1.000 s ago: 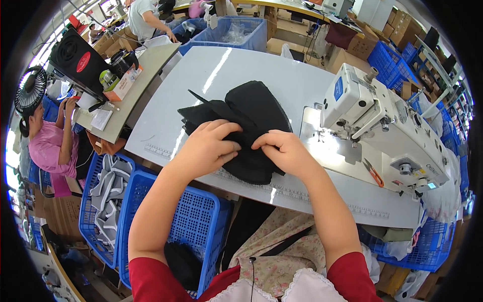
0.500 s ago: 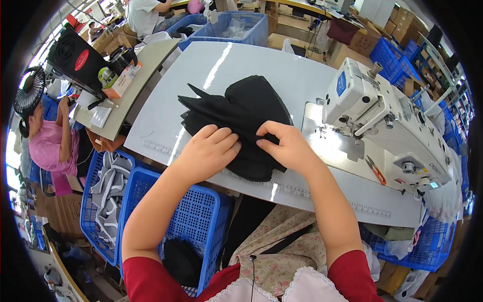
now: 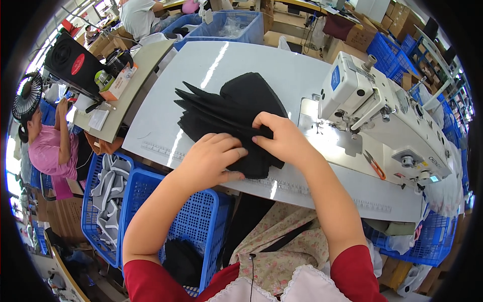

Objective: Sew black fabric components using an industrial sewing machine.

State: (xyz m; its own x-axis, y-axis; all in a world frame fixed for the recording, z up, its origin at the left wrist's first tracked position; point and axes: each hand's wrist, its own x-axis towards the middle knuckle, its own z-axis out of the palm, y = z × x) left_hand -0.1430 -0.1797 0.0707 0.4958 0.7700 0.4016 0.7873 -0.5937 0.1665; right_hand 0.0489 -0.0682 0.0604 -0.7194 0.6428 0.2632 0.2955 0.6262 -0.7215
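Observation:
A bundle of black fabric pieces (image 3: 236, 108) lies in layers on the pale tabletop, its pointed ends fanned toward the far left. My right hand (image 3: 282, 138) pinches a fold at the bundle's right side between thumb and fingers. At the near left edge rests my left hand (image 3: 209, 158), thumb parted from the bent fingers, touching the cloth without gripping it. The fingertips of both hands are partly lost against the black layers. To the right of the bundle stands a white sewing machine (image 3: 387, 113).
Orange-handled snips (image 3: 375, 166) lie beside the machine. A ruler strip (image 3: 297, 187) runs along the table's near edge. Below left are a blue basket (image 3: 214, 201) with black fabric and another basket (image 3: 95, 241) with grey pieces. A person in pink (image 3: 48, 146) sits at far left.
My left thumb has moved away from the fingers, and the left hand has loosened from the cloth. My right hand has shifted slightly up and left, still pinching the fabric.

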